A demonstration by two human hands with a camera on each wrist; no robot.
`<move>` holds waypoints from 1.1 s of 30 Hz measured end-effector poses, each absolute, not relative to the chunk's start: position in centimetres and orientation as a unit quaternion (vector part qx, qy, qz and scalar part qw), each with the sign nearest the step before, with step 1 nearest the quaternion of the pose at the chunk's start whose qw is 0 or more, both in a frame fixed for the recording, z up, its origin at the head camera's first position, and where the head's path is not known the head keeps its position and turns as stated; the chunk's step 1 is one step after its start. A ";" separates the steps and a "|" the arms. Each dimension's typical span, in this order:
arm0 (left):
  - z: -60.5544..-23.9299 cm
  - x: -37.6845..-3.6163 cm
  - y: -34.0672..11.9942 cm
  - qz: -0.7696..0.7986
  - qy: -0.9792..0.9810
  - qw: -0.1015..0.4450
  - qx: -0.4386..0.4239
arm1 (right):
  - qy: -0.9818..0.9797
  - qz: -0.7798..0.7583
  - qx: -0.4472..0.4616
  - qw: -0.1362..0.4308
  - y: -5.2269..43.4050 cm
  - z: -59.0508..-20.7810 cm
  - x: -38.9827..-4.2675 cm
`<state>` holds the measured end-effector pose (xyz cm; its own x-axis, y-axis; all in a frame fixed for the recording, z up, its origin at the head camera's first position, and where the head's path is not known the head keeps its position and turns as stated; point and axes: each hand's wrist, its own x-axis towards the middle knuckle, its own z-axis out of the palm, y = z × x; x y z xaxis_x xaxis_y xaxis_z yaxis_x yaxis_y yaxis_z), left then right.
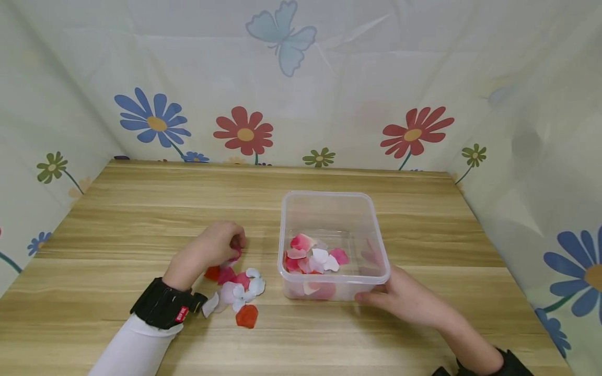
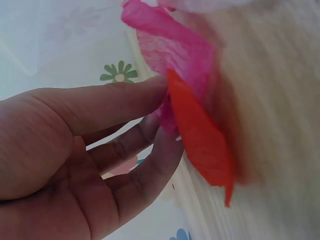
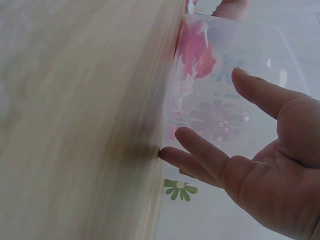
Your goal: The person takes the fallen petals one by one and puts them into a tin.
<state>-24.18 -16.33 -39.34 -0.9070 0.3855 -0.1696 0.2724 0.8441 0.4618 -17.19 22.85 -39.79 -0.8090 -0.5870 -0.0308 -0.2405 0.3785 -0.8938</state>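
My left hand pinches a pink petal between thumb and fingertips, close over the petal pile on the table. An orange-red petal overlaps the thumb tip in the left wrist view. Beside that hand lie loose artificial petals: a white petal, an orange-red petal, and several pink and pale ones. To the right stands a clear plastic container, upright, with pink, white and red petals inside. My right hand rests at its near right corner, thumb and fingers spread against its walls.
The wood-grain table ends against a pale curtain printed with flowers and a butterfly, which also hangs along both sides. A black wrist strap with a red label sits over the left white sleeve.
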 end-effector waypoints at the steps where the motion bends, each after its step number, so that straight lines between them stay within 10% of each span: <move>1: -39.3 -24.2 -16.3 0.220 0.951 0.128 0.174 | 0.811 -0.496 -0.256 0.175 22.9 -39.8 -17.2; 33: -37.0 -23.7 -16.4 0.260 0.947 0.077 0.173 | 0.814 -0.485 -0.273 0.164 23.0 -39.9 -17.3</move>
